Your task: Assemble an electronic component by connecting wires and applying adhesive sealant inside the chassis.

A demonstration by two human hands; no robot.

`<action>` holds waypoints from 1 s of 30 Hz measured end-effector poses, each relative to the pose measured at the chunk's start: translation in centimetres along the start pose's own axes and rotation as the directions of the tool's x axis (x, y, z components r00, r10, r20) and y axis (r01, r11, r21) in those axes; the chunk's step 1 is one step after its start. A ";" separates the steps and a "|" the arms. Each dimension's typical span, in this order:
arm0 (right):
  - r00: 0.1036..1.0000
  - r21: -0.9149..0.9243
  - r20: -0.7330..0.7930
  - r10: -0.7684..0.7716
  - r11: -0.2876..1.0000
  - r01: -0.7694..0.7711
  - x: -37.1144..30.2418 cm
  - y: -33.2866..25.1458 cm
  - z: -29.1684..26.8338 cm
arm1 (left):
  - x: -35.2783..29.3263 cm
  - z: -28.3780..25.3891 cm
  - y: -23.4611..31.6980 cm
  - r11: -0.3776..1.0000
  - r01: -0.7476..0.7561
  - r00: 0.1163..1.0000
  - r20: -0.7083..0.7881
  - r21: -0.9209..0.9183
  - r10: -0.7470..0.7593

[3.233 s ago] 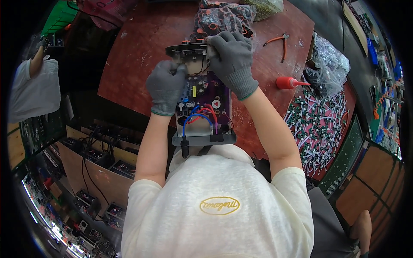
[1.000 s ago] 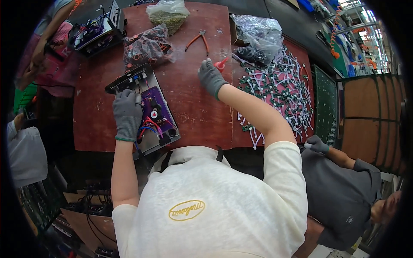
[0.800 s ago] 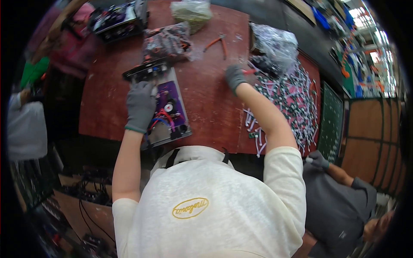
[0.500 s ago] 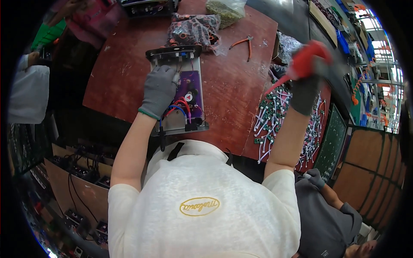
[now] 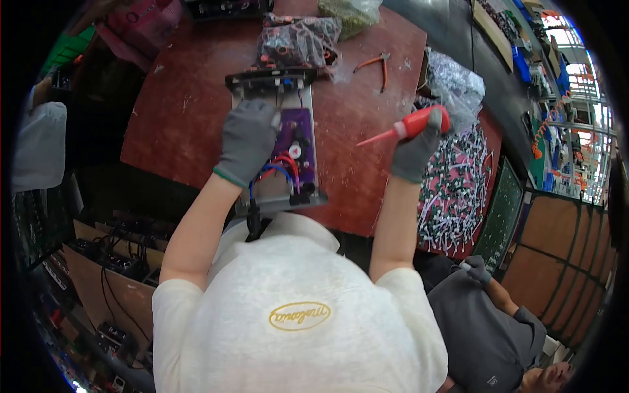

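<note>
My right hand (image 5: 414, 152), in a grey glove, grips a red squeeze bottle (image 5: 424, 122) with a long thin nozzle. It is held over the table's right part, its tip aimed left. My left hand (image 5: 247, 141), gloved too, rests with curled fingers on the left side of an open metal chassis (image 5: 265, 190). Some small pale thing shows at its fingertips, too small to name. Inside the chassis lies a purple circuit board (image 5: 298, 134), with red and blue wires (image 5: 282, 164) looping near its front end. A black panel (image 5: 268, 78) closes the chassis's far end.
Beyond the chassis lies a clear bag of black and orange parts (image 5: 298, 42). Orange-handled pliers (image 5: 384, 72) are to its right. Many small boards with white leads (image 5: 452, 190) are heaped at the right, near a crumpled plastic bag (image 5: 455, 85). A co-worker in grey (image 5: 485, 321) is at lower right.
My right hand has come left and down with the red bottle, its nozzle swinging to point left. The chassis and my left hand sit slightly farther right in view.
</note>
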State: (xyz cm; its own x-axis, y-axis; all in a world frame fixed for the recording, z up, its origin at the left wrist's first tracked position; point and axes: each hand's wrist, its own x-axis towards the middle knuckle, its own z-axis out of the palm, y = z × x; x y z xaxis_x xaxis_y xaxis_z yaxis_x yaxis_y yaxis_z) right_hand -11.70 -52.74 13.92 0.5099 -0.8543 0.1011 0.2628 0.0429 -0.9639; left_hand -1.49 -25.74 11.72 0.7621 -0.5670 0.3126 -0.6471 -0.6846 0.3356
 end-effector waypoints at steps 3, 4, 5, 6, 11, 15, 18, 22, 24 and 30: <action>0.997 0.298 0.010 0.074 0.952 -0.073 0.9 0.7 1.0 | 0.1 0.0 0.0 0.999 0.026 0.999 0.023 0.027 -0.026; 0.997 0.389 -0.001 0.080 0.918 -0.074 0.6 -0.5 2.1 | -0.1 0.0 0.0 0.999 0.028 0.999 0.032 0.019 -0.029; 0.997 0.382 0.001 0.083 0.921 -0.077 0.6 -1.2 2.8 | 0.0 -0.1 0.0 0.999 0.031 0.999 0.018 0.022 -0.032; 0.989 0.387 0.095 0.115 0.911 -0.143 0.6 -1.9 3.5 | 0.0 -0.1 -0.2 0.999 0.035 0.999 0.004 0.024 -0.035; 0.996 0.504 0.057 -0.062 0.863 0.024 -1.2 -6.7 6.5 | 0.0 -0.1 -0.5 1.000 0.016 1.000 -0.010 -0.019 -0.016; 0.487 -0.445 -0.042 -0.872 0.453 0.772 -1.9 -10.2 6.3 | 0.1 -0.4 -0.5 0.999 0.005 1.000 -0.004 -0.049 -0.005; 0.523 -0.599 0.085 -0.848 0.376 0.707 0.6 -6.9 7.7 | 0.0 0.0 -0.6 0.999 0.009 1.000 0.003 -0.033 -0.009; 0.684 -0.078 0.070 -0.726 0.680 0.729 -0.4 -6.0 8.2 | 0.3 -1.1 -0.4 0.995 0.013 1.000 0.028 -0.102 -0.010; 0.694 -0.169 0.028 -0.720 0.681 0.713 -1.0 -5.9 9.8 | 0.4 -0.9 -0.4 0.994 0.005 0.999 0.033 -0.107 -0.002; 0.988 0.073 0.133 -0.076 0.995 0.067 -0.9 -3.8 11.4 | 0.4 -0.6 -0.4 0.995 0.031 0.999 0.025 -0.091 -0.029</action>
State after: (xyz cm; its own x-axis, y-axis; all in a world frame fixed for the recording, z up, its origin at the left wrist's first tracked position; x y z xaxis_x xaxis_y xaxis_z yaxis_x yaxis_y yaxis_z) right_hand -3.83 -46.21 20.30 0.5927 -0.7786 0.2062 0.3558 0.0234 -0.9343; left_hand -0.90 -25.40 12.26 0.7807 -0.5584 0.2805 -0.6226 -0.6572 0.4248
